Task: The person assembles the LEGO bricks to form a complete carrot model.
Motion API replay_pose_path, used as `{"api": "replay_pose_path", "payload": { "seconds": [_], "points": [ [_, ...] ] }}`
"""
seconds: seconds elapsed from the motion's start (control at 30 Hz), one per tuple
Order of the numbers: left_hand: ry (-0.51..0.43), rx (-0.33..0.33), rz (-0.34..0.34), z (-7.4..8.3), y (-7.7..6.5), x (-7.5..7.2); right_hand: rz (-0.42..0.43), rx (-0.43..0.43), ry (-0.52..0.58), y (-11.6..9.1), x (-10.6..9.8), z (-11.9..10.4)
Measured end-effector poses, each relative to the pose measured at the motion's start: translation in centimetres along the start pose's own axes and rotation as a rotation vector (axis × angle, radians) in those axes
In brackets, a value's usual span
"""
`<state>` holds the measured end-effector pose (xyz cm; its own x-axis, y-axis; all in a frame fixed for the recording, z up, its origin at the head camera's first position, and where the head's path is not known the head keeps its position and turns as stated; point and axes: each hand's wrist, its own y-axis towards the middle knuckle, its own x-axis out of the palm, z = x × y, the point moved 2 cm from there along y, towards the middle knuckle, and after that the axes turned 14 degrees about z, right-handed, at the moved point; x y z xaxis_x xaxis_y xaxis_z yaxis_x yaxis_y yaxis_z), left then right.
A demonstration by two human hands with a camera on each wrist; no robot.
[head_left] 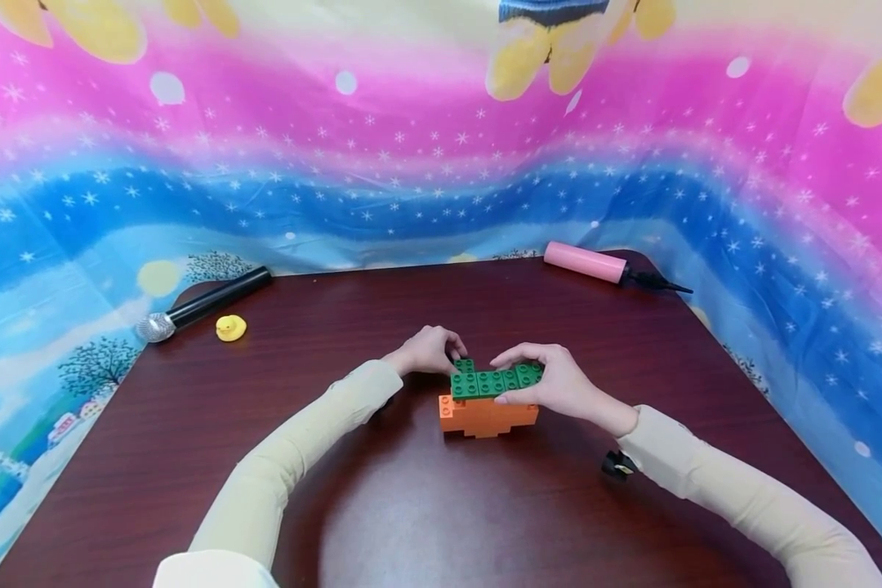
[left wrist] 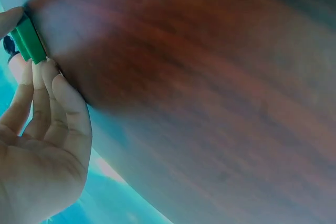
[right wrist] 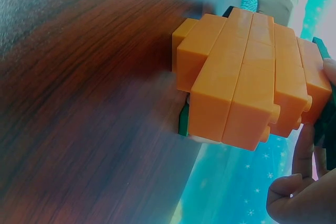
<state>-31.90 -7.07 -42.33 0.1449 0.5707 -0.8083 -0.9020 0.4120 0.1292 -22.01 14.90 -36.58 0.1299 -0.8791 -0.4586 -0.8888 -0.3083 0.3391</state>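
A stepped build of orange bricks (head_left: 485, 418), narrower toward its base, stands on the dark wooden table. Along its top runs a row of green bricks (head_left: 490, 382). At the far left end of that row, my left hand (head_left: 428, 351) pinches a small green brick (left wrist: 30, 39) between thumb and fingertips. My right hand (head_left: 559, 380) grips the right end of the row, thumb on the near side and fingers over the far side. The right wrist view shows the orange bricks (right wrist: 236, 77) from the side, with part of my right hand (right wrist: 310, 192) beside them.
At the table's back left lies a black microphone (head_left: 220, 294) with a silver head, and a yellow rubber duck (head_left: 231, 328) sits beside it. A pink hand pump (head_left: 586, 261) with a black nozzle lies at the back right. Patterned cloth (head_left: 382, 188) hangs around the table.
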Motion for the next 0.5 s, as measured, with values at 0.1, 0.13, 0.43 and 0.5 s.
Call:
{"api": "replay_pose_path", "payload": {
  "seconds": [0.1,0.13,0.43,0.5],
  "points": [
    [-0.038,-0.002,0.028,-0.2,-0.1,-0.2,0.002,-0.004,0.004,0.0,0.0,-0.1],
    [-0.052,-0.005,0.040,-0.3,-0.1,-0.3,0.003,-0.001,0.005,0.0,0.1,-0.1],
    [-0.202,-0.035,0.095,-0.7,-0.2,-1.9,0.005,0.010,-0.005,-0.1,0.1,-0.1],
    [-0.215,-0.029,0.107,-0.6,-0.3,-2.4,0.005,0.011,-0.006,-0.1,0.1,-0.1]
  ]
}}
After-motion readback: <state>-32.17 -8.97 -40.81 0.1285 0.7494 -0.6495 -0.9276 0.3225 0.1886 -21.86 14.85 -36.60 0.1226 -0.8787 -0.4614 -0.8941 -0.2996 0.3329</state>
